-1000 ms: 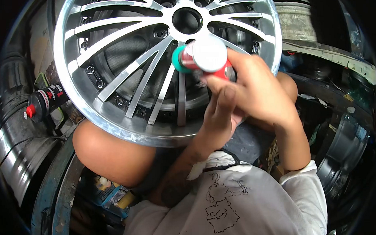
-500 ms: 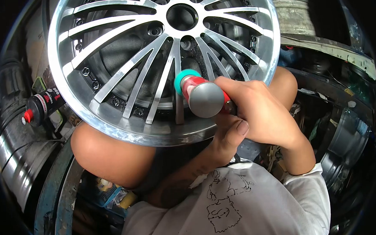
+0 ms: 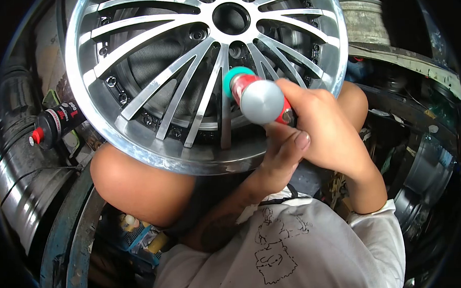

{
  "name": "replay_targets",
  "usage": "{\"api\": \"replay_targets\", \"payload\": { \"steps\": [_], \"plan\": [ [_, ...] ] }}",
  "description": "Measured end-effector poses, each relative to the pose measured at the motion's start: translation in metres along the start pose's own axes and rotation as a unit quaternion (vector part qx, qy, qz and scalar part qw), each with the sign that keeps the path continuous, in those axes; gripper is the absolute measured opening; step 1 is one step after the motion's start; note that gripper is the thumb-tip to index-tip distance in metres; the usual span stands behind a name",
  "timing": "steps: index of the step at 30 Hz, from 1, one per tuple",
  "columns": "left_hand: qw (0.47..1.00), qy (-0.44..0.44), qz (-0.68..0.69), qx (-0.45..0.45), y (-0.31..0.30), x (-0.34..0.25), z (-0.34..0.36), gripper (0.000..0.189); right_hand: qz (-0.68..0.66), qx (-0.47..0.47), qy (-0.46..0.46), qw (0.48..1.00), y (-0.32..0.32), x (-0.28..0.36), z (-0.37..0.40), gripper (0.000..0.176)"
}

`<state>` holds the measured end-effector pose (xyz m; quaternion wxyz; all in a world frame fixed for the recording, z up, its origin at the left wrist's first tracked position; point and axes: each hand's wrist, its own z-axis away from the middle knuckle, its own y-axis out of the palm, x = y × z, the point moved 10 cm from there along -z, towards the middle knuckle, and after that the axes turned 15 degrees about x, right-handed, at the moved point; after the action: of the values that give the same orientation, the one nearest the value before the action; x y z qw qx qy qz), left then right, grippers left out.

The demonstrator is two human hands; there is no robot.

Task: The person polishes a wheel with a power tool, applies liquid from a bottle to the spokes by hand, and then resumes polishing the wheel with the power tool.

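Observation:
A silver multi-spoke wheel rim [image 3: 154, 151] rests across the person's knees, filling the upper middle. Over its lower spokes is a red power tool [image 3: 244, 84] with a round silver top and a teal pad [image 3: 234, 79]. The pad lies at a spoke below the centre hole; whether it touches cannot be told. My right hand [image 3: 321, 123] is closed round the tool's body from the right. Close under it, my left hand [image 3: 284, 155] is wrapped round the tool's lower part, its thumb showing and most of its fingers hidden.
A black bottle with a red cap [image 3: 57, 123] lies left of the rim. Further left are shiny metal cylinders [image 3: 31, 186]. A blue basket with small items [image 3: 137, 238] sits low left. A metal rail [image 3: 400, 64] and another wheel [image 3: 419, 180] are on the right.
The tool and both hands have shifted slightly up and to the right in view. The pad sits higher along the spoke. The rim appears slightly further right and up.

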<state>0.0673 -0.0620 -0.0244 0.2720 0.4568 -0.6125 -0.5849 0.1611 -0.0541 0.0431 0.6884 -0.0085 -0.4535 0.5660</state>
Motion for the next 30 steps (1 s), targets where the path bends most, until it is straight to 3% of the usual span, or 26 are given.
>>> {"api": "replay_targets", "payload": {
  "steps": [4,6,8,10,13,17,19,27,30],
  "plan": [
    [0.999,0.000,-0.001,-0.033,-0.005,-0.001,-0.003,0.041,-0.014,0.010,-0.062,0.998,0.003,-0.001,-0.002,0.030],
    [0.999,-0.008,-0.006,-0.041,-0.002,-0.007,-0.004,0.048,0.003,-0.029,-0.034,0.999,-0.005,-0.003,-0.005,0.026],
    [0.998,-0.042,-0.014,-0.041,-0.009,-0.009,-0.012,0.067,-0.025,-0.043,0.036,0.998,-0.013,-0.009,-0.012,0.026],
    [0.996,-0.074,-0.027,-0.035,-0.018,-0.015,-0.026,0.088,-0.069,-0.074,0.026,0.995,-0.019,-0.018,-0.020,0.029],
    [0.994,-0.095,-0.036,-0.035,-0.016,-0.028,-0.039,0.097,-0.088,-0.114,0.004,0.989,-0.027,-0.023,-0.026,0.030],
    [0.993,-0.112,-0.018,-0.043,-0.012,-0.026,-0.033,0.093,-0.151,-0.087,0.035,0.984,-0.018,-0.023,-0.019,0.030],
    [0.992,-0.122,0.014,-0.035,-0.001,-0.015,-0.020,0.090,-0.082,-0.058,0.008,0.995,-0.012,-0.015,-0.012,0.030],
    [0.997,0.000,0.077,0.004,0.022,0.010,0.005,0.077,0.021,0.089,0.010,0.996,0.018,-0.006,0.010,0.031],
    [0.996,-0.003,0.089,-0.012,0.010,0.010,0.004,0.073,0.031,0.025,-0.020,0.999,0.008,0.001,0.007,0.033]
  ]
}}
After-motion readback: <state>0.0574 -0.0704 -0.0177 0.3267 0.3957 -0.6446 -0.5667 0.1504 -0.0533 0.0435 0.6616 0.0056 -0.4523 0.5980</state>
